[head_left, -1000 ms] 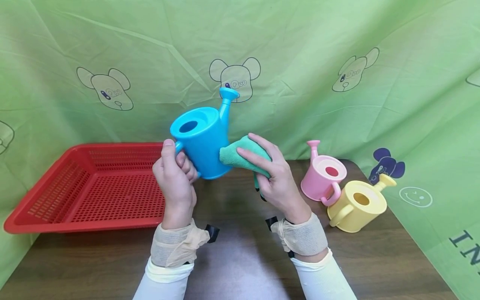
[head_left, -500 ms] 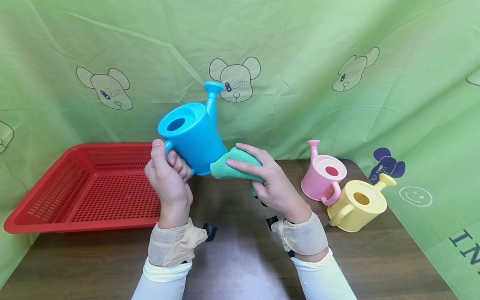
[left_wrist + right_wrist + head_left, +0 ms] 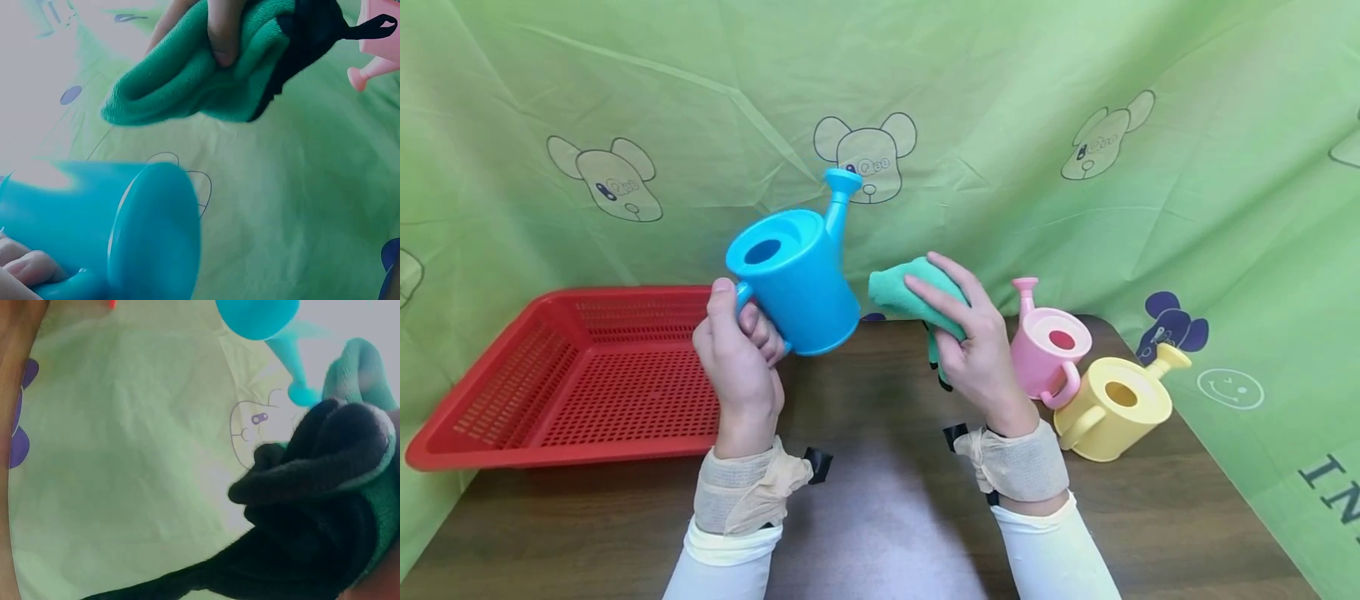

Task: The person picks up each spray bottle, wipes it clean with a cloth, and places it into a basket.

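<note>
My left hand (image 3: 741, 367) grips the handle of a blue watering can (image 3: 808, 283), held up off the table with its spout pointing up and away. In the left wrist view the can's base (image 3: 159, 231) faces the cloth. A folded green cloth (image 3: 906, 292) with dark edging is pinched in my right hand (image 3: 977, 342), to the right of the can and apart from it. The cloth's dark underside (image 3: 312, 500) fills much of the right wrist view, where the can (image 3: 259, 315) shows at the top.
A red perforated plastic basket (image 3: 625, 392) stands on the left of the wooden table (image 3: 880, 500). Behind my right hand are a pink watering can (image 3: 1048, 350) and a yellow watering can (image 3: 1112, 412), both upright. A green printed curtain (image 3: 985, 158) hangs behind the table.
The cloth was against the blue can's lower side; my right hand has since drawn it away to the right and up. The blue can shifted left, then slightly back right.
</note>
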Demonstrator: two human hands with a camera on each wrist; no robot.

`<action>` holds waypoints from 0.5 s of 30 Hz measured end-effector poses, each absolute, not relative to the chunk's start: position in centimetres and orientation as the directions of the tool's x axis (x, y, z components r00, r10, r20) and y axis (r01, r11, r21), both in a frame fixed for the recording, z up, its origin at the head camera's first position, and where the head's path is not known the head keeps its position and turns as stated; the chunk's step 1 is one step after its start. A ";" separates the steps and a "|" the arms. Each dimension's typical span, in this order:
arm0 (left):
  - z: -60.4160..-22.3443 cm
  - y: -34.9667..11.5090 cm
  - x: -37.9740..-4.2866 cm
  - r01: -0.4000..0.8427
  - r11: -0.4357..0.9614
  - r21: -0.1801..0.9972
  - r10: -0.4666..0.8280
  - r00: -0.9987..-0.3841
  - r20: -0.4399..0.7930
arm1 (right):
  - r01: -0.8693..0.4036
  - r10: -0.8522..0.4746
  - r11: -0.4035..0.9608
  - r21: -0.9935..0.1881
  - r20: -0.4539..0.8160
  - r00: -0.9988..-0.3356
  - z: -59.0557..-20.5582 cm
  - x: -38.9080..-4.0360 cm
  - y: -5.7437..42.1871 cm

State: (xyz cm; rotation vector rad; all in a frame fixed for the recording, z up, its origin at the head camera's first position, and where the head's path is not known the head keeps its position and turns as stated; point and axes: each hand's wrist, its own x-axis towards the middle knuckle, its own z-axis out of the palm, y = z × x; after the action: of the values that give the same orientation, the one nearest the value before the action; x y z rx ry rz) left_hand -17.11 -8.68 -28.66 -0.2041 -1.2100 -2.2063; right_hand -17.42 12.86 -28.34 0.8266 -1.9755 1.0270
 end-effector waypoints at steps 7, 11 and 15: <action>-28.7 -8.4 -16.9 0.500 -0.346 0.794 -0.296 -0.861 0.413 | -0.759 -0.038 0.489 -0.429 0.859 -0.510 -28.2 -17.5 12.6; -28.6 -8.1 -16.7 0.488 -0.293 0.822 -0.264 -0.868 0.421 | -0.728 0.022 0.500 -0.469 0.847 -0.531 -28.3 -17.4 12.5; -28.7 -7.8 -16.7 0.489 -0.252 0.835 -0.254 -0.866 0.431 | -0.693 0.060 0.498 -0.521 0.818 -0.572 -28.3 -17.2 12.2</action>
State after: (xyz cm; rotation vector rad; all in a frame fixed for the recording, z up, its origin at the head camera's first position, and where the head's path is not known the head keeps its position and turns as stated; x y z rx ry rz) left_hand -16.66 -7.85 -28.70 -0.2861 -1.5458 -2.1500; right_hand -17.22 12.18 -28.35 0.5228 -1.9123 1.1459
